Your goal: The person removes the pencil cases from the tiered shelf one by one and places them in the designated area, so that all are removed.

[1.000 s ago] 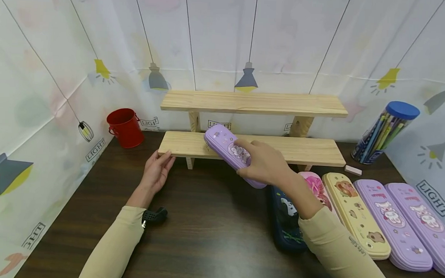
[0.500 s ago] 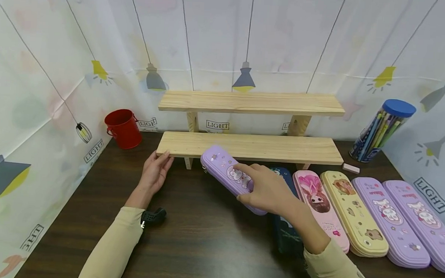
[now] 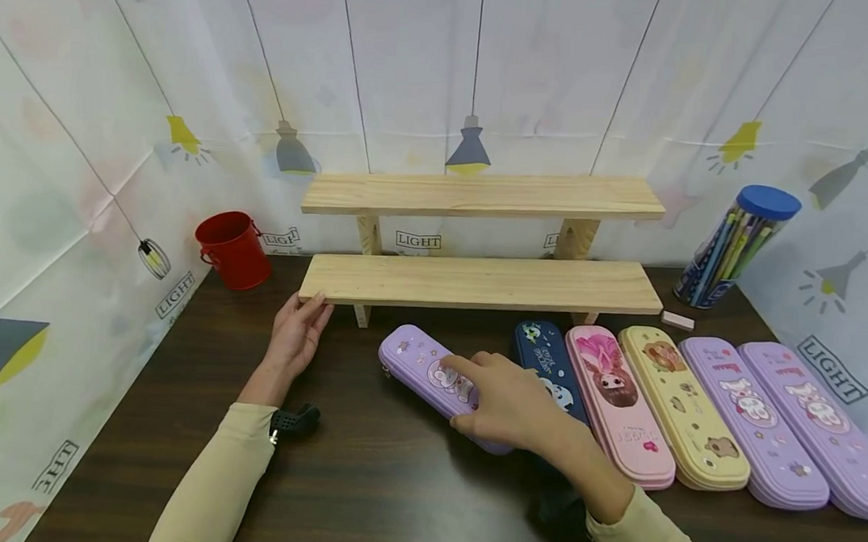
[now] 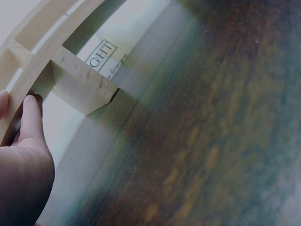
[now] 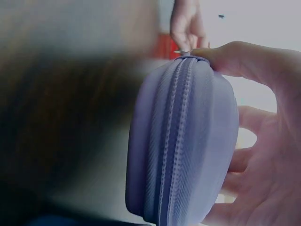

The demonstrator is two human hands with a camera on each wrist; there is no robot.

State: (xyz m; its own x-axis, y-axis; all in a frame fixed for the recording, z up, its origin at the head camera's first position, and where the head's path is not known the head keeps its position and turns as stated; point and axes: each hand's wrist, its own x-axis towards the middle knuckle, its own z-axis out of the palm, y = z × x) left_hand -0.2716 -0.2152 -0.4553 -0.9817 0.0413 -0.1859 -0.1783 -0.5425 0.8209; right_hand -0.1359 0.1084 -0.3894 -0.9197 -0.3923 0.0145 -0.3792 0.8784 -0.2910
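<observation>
My right hand grips a purple zip pencil case with a raised cartoon picture on its lid. The case is held slantwise over the table in front of the shelf; whether it touches the table I cannot tell. In the right wrist view its zipped side faces the camera, with the thumb and fingers around it. My left hand pinches the left front corner of the lower plank of a two-tier wooden shelf. In the left wrist view, fingers reach under that plank.
Right of my right hand lie a navy pencil case, a pink one, a yellow one and two purple ones. A red bucket stands back left. A pen jar and a small pale block are back right.
My right hand has brought the purple pencil case down off the front of the lower plank and toward me, over the table. My left hand keeps its hold on the plank's corner.
</observation>
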